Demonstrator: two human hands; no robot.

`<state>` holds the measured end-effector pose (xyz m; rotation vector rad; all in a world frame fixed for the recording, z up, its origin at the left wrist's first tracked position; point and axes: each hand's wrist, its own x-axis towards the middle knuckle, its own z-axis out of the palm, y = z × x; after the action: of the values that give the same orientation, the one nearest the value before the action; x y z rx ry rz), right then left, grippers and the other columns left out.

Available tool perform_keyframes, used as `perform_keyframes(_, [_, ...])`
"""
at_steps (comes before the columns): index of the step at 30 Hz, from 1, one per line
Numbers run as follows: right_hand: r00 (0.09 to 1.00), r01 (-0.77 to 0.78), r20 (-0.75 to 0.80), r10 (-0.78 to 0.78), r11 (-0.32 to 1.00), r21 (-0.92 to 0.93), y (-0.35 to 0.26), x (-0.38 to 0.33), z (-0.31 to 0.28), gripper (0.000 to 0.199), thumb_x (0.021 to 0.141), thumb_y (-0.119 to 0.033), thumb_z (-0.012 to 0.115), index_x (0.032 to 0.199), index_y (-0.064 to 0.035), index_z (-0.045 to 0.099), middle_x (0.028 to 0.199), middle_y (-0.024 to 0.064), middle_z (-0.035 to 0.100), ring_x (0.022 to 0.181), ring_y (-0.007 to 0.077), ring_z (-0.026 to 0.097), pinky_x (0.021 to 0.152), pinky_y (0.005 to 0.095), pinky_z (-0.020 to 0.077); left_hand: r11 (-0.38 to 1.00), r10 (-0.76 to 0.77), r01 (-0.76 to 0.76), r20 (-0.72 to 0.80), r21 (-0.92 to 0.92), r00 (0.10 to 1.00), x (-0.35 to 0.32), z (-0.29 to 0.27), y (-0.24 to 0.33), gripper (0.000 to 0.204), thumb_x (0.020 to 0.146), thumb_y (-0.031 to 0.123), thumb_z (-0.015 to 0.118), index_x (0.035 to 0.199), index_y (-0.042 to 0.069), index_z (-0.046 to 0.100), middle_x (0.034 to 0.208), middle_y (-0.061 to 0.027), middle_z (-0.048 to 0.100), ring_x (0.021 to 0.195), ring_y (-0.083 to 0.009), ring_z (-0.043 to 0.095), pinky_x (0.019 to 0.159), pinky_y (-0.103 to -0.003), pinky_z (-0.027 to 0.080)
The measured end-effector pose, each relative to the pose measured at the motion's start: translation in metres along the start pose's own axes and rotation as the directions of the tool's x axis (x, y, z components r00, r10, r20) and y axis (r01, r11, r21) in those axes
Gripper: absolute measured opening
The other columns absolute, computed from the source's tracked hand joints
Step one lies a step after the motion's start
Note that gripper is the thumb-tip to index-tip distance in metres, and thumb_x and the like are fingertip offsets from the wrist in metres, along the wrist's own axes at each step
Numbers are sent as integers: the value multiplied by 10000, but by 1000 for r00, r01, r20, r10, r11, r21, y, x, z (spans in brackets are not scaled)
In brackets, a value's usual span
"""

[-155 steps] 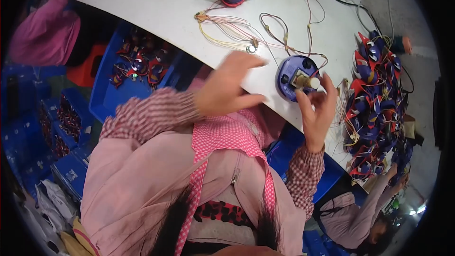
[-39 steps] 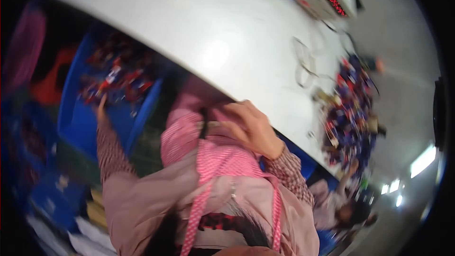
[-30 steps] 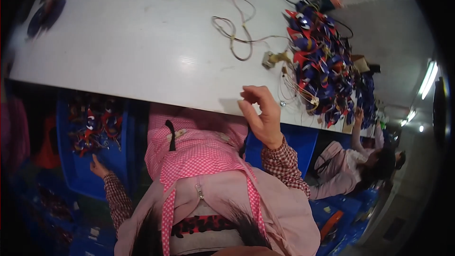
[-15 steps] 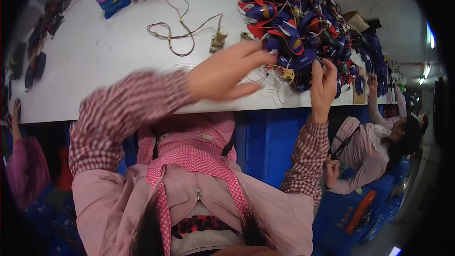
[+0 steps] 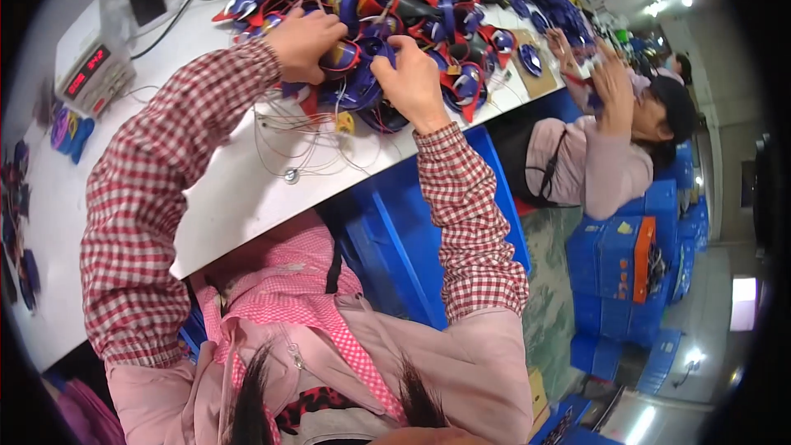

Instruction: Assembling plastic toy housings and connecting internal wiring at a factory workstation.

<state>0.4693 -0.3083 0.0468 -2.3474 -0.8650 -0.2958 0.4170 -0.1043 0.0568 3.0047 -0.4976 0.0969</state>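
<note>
A big heap of blue and red plastic parts (image 5: 387,0) with thin wires lies on the white table (image 5: 222,189). My left hand (image 5: 305,39) rests on the heap's near left side, fingers curled around a blue and red piece. My right hand (image 5: 408,78) grips another blue part at the heap's front edge. Loose wires (image 5: 305,144) with small yellow and metal ends trail from the heap toward me. Both sleeves are red-checked.
A grey meter box with a red display (image 5: 91,70) stands at the table's left. Blue crates (image 5: 420,231) sit under the table. A co-worker in pink (image 5: 601,148) sits to the right, hands raised. Stacked blue boxes (image 5: 626,272) stand on the floor.
My view has swung to the right toward the heap of parts. Both hands have reached forward from the table edge into the heap and closed on pieces there.
</note>
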Motion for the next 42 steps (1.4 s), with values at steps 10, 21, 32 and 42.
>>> perform_keyframes(10, [938,-243,14,347,628,740,8,-40,-56,263,878,-182,542,1056,8,573,760,61,637,507,111,580,426,222,456,976,141,-214,-628,-41,765,-59,-69,59,803,539,57,761,1276,83,444,1007,-125,486,931,-309,510,807,-359,444])
perform_keyframes(21, [912,-225,154,380,150,963,40,-71,-61,218,892,-128,539,1077,-12,549,872,43,633,650,103,603,472,200,449,996,51,8,-675,84,736,-235,-138,88,748,558,32,782,1242,6,481,1033,-138,523,919,-290,536,804,-356,445])
perform_keyframes(32, [926,-376,364,103,338,862,-69,-98,1,307,911,-105,534,1188,27,519,975,48,621,747,81,601,587,183,485,843,-461,537,-508,4,727,-416,-100,71,758,537,-5,759,1244,36,490,1068,-162,488,996,-315,494,836,-367,438])
perform_keyframes(42, [695,-430,687,-210,644,632,-147,-93,117,331,929,-156,525,1210,19,523,916,7,601,648,29,507,534,179,415,690,-591,641,-250,336,767,-474,-3,-33,610,658,39,698,1227,116,491,1095,-123,469,1073,-312,443,955,-403,372])
